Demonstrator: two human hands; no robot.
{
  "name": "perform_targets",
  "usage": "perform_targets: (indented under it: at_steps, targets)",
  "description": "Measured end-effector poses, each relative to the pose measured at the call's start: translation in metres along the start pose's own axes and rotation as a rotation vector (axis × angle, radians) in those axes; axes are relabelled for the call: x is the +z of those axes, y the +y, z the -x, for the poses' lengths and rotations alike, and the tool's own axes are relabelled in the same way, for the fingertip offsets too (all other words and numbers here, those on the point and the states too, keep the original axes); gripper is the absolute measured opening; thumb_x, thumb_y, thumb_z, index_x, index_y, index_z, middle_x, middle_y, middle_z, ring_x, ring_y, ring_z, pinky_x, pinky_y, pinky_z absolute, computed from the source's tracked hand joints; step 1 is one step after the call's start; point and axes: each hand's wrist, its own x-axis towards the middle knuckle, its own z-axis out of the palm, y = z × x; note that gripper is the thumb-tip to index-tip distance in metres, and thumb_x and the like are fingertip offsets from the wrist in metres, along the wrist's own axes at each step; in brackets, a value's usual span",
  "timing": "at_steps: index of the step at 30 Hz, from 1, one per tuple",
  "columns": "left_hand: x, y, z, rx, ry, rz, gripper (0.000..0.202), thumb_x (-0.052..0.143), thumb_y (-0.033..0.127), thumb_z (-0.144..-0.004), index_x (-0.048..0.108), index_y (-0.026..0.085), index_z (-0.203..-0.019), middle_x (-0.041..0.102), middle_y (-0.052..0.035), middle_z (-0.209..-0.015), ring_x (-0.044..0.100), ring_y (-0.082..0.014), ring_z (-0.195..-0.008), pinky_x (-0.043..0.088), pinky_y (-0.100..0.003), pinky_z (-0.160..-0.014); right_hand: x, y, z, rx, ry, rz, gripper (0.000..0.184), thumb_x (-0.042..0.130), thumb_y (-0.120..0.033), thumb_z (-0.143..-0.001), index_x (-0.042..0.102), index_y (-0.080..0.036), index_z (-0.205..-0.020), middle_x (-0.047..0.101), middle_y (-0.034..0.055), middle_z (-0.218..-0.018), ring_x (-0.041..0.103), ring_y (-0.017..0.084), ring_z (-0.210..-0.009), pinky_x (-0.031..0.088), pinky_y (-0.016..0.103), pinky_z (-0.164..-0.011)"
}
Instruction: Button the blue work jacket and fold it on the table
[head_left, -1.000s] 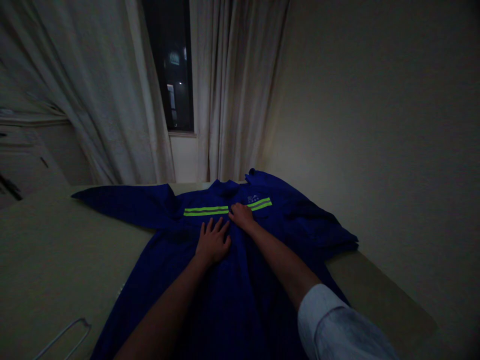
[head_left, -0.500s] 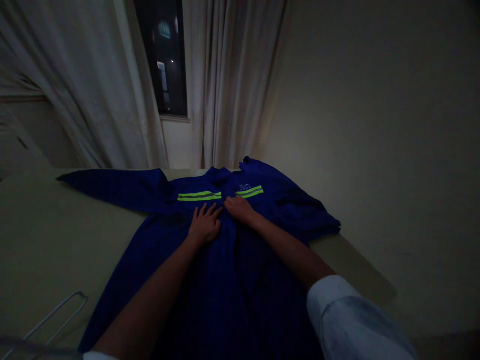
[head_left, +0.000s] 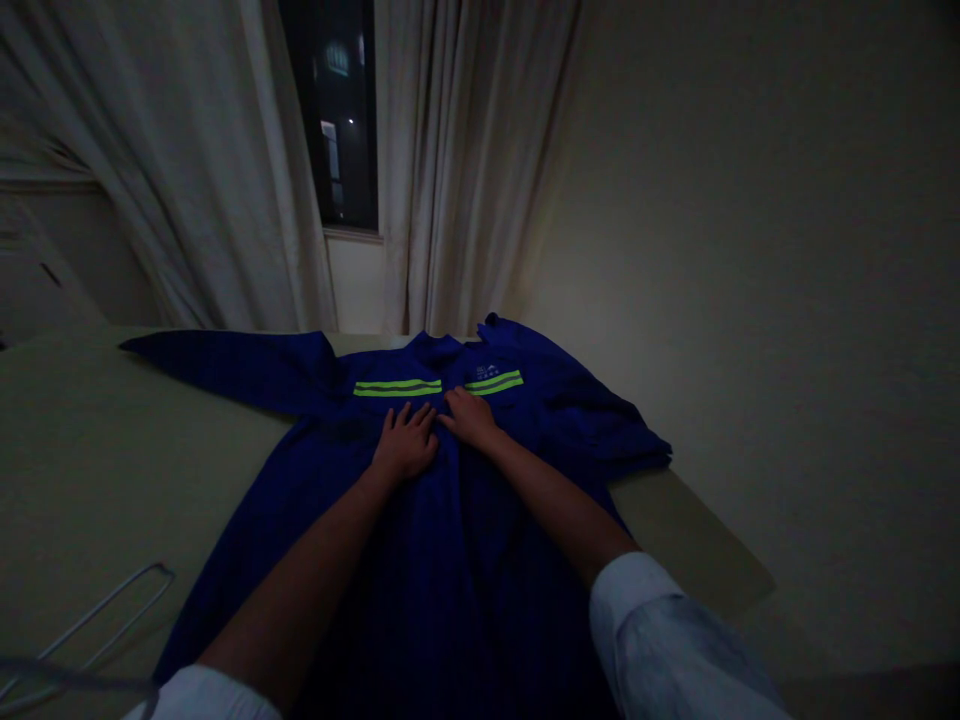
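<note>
A dark blue work jacket (head_left: 420, 560) with neon yellow-green chest stripes (head_left: 397, 387) lies spread face up on a pale bed surface (head_left: 97, 470). My left hand (head_left: 405, 442) rests flat on the jacket's chest just below the left stripe, fingers stretched out. My right hand (head_left: 469, 418) lies beside it on the front opening, fingers curled down onto the cloth near the right stripe. Its fingertips are too dark to tell whether they pinch the fabric. One sleeve (head_left: 225, 360) stretches out to the left; the other (head_left: 607, 420) is bunched at the right.
A wire clothes hanger (head_left: 97, 625) lies on the bed at the lower left. Pale curtains (head_left: 450, 180) frame a dark window (head_left: 334, 110) behind the bed. A bare wall (head_left: 750, 250) runs close along the right side.
Both hands have slid a little toward me down the jacket's front, away from the stripes. The view has shifted slightly.
</note>
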Motion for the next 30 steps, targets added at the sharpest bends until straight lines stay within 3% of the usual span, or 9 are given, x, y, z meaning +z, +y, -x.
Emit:
perform_targets:
  at_steps: [5, 9, 12, 20, 25, 30]
  targets:
    - [0.000, 0.000, 0.000, -0.003, 0.012, -0.001, 0.063, 0.035, 0.040, -0.099, 0.044, 0.024, -0.159, 0.040, -0.0036, -0.167, 0.029, -0.0381, -0.156, 0.016, -0.067, -0.126, 0.006, -0.002, -0.008, 0.106, -0.015, 0.017, 0.026, 0.058, -0.037, -0.103, 0.062, -0.020, -0.122, 0.068, 0.0119, -0.126, 0.068, 0.024, -0.110, 0.051, 0.034, -0.090]
    - [0.000, 0.001, 0.000, 0.020, 0.021, 0.002, 0.063, 0.034, 0.038, -0.098, 0.045, 0.022, -0.158, 0.040, -0.0056, -0.167, 0.032, -0.0315, -0.156, 0.015, -0.063, -0.128, 0.010, 0.005, -0.007, 0.137, 0.000, -0.014, 0.033, 0.060, -0.047, -0.100, 0.063, -0.019, -0.117, 0.072, 0.0111, -0.122, 0.069, 0.025, -0.109, 0.052, 0.033, -0.089]
    - [-0.001, 0.002, 0.000, 0.027, 0.029, 0.003, 0.062, 0.034, 0.037, -0.098, 0.047, 0.021, -0.157, 0.042, -0.0070, -0.166, 0.034, -0.0289, -0.156, 0.017, -0.059, -0.128, 0.012, 0.005, -0.008, 0.184, -0.002, -0.034, 0.031, 0.058, -0.047, -0.101, 0.064, -0.020, -0.116, 0.073, 0.0106, -0.121, 0.071, 0.025, -0.107, 0.053, 0.033, -0.086]
    - [-0.003, 0.003, 0.001, 0.028, 0.074, 0.001, 0.059, 0.038, 0.034, -0.097, 0.052, 0.022, -0.153, 0.050, -0.0068, -0.161, 0.041, -0.0291, -0.151, 0.021, -0.056, -0.128, 0.012, -0.007, -0.010, 0.131, 0.016, 0.068, 0.029, 0.055, -0.033, -0.100, 0.063, -0.015, -0.122, 0.074, 0.0167, -0.118, 0.072, 0.028, -0.110, 0.052, 0.035, -0.092]
    - [-0.004, 0.003, 0.002, 0.030, 0.080, 0.008, 0.058, 0.039, 0.033, -0.096, 0.054, 0.024, -0.152, 0.051, -0.0062, -0.160, 0.042, -0.0289, -0.150, 0.022, -0.055, -0.127, 0.012, -0.003, -0.012, 0.191, -0.007, 0.014, 0.039, 0.057, -0.047, -0.100, 0.062, -0.016, -0.124, 0.073, 0.0168, -0.122, 0.071, 0.028, -0.110, 0.054, 0.036, -0.090]
    - [-0.005, 0.004, 0.002, 0.032, 0.077, 0.010, 0.059, 0.038, 0.034, -0.097, 0.052, 0.021, -0.153, 0.050, -0.0071, -0.161, 0.041, -0.0298, -0.151, 0.022, -0.056, -0.127, 0.011, -0.002, -0.015, 0.237, -0.043, 0.038, 0.034, 0.054, -0.041, -0.101, 0.067, -0.016, -0.121, 0.075, 0.0173, -0.116, 0.073, 0.030, -0.107, 0.055, 0.038, -0.086]
